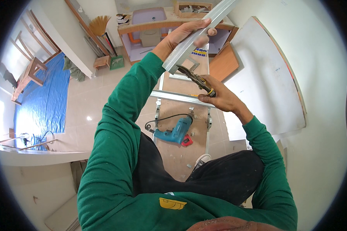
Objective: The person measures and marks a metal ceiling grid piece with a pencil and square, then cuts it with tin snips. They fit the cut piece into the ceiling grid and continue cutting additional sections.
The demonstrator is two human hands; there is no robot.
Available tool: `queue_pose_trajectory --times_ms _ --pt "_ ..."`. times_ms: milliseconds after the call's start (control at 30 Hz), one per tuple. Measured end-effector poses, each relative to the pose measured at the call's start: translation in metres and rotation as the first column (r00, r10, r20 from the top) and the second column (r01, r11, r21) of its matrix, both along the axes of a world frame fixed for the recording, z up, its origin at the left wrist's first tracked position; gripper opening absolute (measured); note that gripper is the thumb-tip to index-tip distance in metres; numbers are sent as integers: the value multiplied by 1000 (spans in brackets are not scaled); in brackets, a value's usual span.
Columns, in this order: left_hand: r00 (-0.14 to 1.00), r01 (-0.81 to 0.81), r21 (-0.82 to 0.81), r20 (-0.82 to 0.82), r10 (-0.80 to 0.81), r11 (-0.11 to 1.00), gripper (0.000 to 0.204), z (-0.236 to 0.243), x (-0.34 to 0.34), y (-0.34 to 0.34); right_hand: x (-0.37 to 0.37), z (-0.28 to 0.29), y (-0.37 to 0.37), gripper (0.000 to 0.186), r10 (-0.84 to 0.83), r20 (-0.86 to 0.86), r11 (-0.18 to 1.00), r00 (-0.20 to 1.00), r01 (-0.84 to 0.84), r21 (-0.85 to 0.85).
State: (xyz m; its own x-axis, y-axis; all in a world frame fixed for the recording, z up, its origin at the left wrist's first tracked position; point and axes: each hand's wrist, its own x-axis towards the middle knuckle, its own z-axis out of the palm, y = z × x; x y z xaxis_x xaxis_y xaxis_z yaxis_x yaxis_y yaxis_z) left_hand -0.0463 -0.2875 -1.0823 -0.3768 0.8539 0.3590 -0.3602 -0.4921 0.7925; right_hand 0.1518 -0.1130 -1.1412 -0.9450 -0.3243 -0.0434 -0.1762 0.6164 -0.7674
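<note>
My left hand [185,32] is closed round a long galvanized metal channel [219,14], which slants from the top edge down to its near end in front of me. In my right hand [225,98] is a pair of tin snips [196,80], its jaws at the near end of the channel. Whether the blades bite into the metal is too small to tell. Below the snips, a second metal channel [177,96] lies crosswise over the work platform [169,109]. Nearer to my legs, a teal power drill [177,131] lies there beside a small red object [187,141].
A wooden cabinet [125,29] with a sink top stands ahead, a brown board [221,63] leaning by it. Large white panels [266,73] are along the right wall. A broom [100,26], a green dustpan [117,62] and a blue tarp [46,100] are on the left.
</note>
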Motion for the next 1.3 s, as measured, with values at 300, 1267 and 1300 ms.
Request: queue_pose_trajectory --times_ms 300,1267,1300 --pt "1000 1 -76 14 0 997 64 3 9 -2 5 -6 0 82 17 -59 999 998 -14 40" --pt "825 -361 -289 -542 159 887 49 9 14 4 14 -45 26 42 -147 -148 972 978 171 164" --pt "826 -369 -238 -526 200 898 51 10 10 5 11 -44 30 46 -146 -177 979 973 167 114"
